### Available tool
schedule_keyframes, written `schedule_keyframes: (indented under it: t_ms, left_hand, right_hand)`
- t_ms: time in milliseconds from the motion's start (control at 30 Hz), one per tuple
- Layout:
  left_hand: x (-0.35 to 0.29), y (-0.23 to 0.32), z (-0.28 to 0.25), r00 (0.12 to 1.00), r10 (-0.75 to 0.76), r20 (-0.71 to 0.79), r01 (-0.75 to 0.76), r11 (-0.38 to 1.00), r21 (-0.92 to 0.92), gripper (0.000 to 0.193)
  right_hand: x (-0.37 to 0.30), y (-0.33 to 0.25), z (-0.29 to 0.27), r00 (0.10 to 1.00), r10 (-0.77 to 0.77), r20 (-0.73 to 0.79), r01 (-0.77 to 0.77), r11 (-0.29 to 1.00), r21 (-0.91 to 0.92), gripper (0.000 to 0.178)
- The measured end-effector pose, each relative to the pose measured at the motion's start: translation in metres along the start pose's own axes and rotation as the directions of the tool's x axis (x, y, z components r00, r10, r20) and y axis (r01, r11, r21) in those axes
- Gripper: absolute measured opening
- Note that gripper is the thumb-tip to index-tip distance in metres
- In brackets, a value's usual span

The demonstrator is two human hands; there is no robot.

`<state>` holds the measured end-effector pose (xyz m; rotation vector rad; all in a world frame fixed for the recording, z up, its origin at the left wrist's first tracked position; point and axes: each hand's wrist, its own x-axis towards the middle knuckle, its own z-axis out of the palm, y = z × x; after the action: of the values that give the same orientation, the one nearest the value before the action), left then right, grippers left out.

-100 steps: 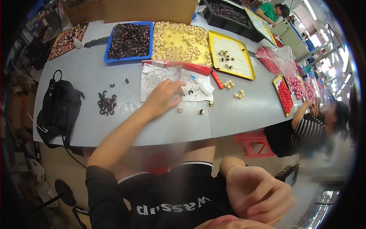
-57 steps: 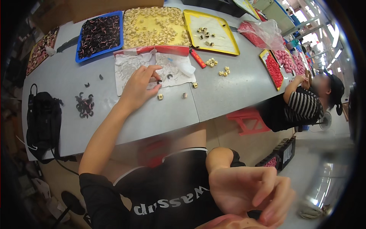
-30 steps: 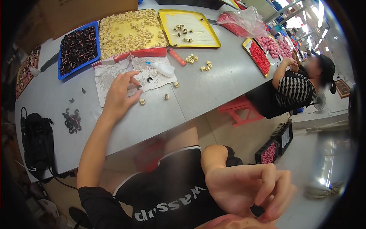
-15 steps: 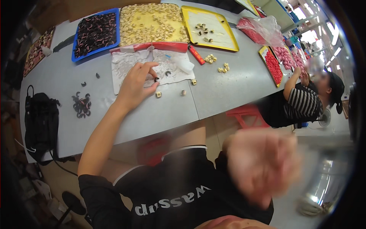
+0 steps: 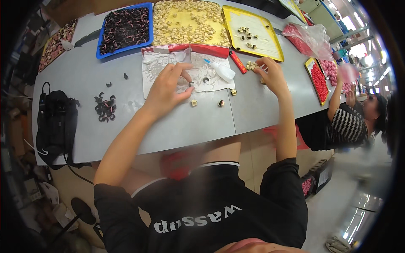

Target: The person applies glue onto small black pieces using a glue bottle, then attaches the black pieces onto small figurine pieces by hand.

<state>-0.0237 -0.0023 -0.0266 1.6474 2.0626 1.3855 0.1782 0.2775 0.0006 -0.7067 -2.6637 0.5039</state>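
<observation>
My left hand (image 5: 168, 86) rests on a crumpled white sheet (image 5: 202, 69) on the grey table (image 5: 177, 126). Its thumb and forefinger pinch a small dark curved piece (image 5: 190, 84). My right hand (image 5: 272, 74) reaches across the table, with its fingers curled over a small pile of cream pieces (image 5: 252, 65); whether it grips one is hidden. A white glue bottle (image 5: 221, 71) lies on the sheet between my hands. Three loose cream pieces (image 5: 194, 102) sit just in front of the sheet.
At the back stand a blue tray of dark pieces (image 5: 124, 27), a yellow tray heaped with cream pieces (image 5: 190, 23) and a nearly bare yellow tray (image 5: 253, 29). Dark curved pieces (image 5: 105, 107) and a black bag (image 5: 57, 122) lie left. A seated person in stripes (image 5: 348, 124) works at right by red trays (image 5: 319, 80).
My right hand has risen from near my lap and stretched out to the cream pile on the table. My left hand has stayed on the white sheet.
</observation>
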Motion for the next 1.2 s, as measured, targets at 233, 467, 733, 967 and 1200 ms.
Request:
schedule_keyframes:
  t_ms: [233, 467, 733, 967, 1200]
  left_hand:
    - [-0.001, 0.000, -0.005, 0.999, -0.041, -0.012, 0.041, 0.999, -0.004, 0.051]
    - [0.002, 0.004, -0.010, 0.991, -0.088, -0.103, 0.076, 0.990, -0.116, 0.051]
    - [0.002, 0.004, -0.008, 0.932, -0.002, -0.363, -0.053, 0.988, -0.142, 0.060]
    - [-0.005, -0.002, 0.003, 0.886, 0.215, -0.411, -0.259, 0.965, -0.052, 0.063]
    - [-0.004, -0.001, -0.002, 0.844, 0.310, -0.437, -0.347, 0.938, -0.004, 0.066]
  right_hand:
    - [-0.001, 0.004, -0.002, 0.995, -0.006, -0.098, 0.015, 0.996, 0.088, 0.015]
    - [0.023, -0.055, -0.009, 0.974, -0.040, -0.222, 0.192, 0.665, 0.722, 0.033]
    - [0.027, -0.132, 0.051, 0.979, -0.170, 0.109, -0.052, 0.310, 0.949, 0.020]
    - [0.007, -0.130, 0.068, 0.953, -0.148, 0.263, -0.239, 0.162, 0.957, 0.017]
    - [0.001, -0.136, 0.068, 0.939, -0.183, 0.290, -0.293, 0.010, 0.956, 0.018]
